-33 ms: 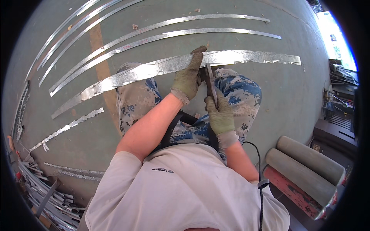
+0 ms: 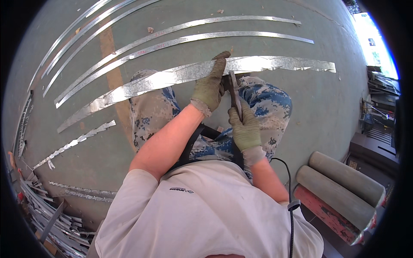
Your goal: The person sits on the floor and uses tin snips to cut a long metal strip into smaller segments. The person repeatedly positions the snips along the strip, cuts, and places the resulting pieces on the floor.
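A long, shiny sheet-metal strip with a creased, wavy near edge lies across in front of my knees. My left hand, in a dirty greenish work glove, is closed around the strip near its middle, with a finger pointing over the far edge. In my gloved right hand, the handles of dark tin snips are gripped. The snips' jaws meet the near edge of the strip, just right of my left hand. Whether they bite into the metal I cannot tell.
Several narrow metal strips lie farther off on the green floor. A jagged offcut lies left, with a pile of metal scraps at lower left. Large grey rollers sit at right. A black cable runs over my shirt.
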`<state>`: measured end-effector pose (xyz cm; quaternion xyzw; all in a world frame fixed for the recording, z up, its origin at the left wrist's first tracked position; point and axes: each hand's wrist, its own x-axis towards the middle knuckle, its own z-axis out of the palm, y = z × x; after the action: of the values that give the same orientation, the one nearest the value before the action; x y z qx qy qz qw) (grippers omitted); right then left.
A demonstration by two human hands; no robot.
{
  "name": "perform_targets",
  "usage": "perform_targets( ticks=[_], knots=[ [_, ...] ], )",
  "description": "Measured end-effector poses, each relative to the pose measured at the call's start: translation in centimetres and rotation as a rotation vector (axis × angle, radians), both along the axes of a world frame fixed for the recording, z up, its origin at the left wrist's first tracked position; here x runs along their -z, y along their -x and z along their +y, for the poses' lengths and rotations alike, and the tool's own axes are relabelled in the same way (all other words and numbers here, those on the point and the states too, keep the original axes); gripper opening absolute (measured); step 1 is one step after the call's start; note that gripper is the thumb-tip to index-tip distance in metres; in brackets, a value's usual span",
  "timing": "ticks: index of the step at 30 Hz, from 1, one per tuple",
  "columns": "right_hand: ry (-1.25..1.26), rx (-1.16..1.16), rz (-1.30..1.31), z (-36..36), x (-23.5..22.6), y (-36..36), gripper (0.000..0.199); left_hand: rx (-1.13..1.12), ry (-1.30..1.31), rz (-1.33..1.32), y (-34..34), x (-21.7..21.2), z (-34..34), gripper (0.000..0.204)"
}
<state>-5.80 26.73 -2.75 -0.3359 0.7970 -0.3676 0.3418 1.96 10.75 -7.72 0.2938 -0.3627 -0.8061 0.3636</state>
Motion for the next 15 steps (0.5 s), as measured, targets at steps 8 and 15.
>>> perform_targets(
  ticks=[8,15],
  knots=[
    [-0.053,0.036,-0.087,0.5,1.6,-1.1,0.049,0.026,0.003,0.001,0.0,1.2,0.0,0.045],
    [-0.072,0.058,-0.140,0.1,1.1,-1.1,0.051,-0.010,-0.081,0.106,0.6,3.4,-0.5,0.043]
  ],
)
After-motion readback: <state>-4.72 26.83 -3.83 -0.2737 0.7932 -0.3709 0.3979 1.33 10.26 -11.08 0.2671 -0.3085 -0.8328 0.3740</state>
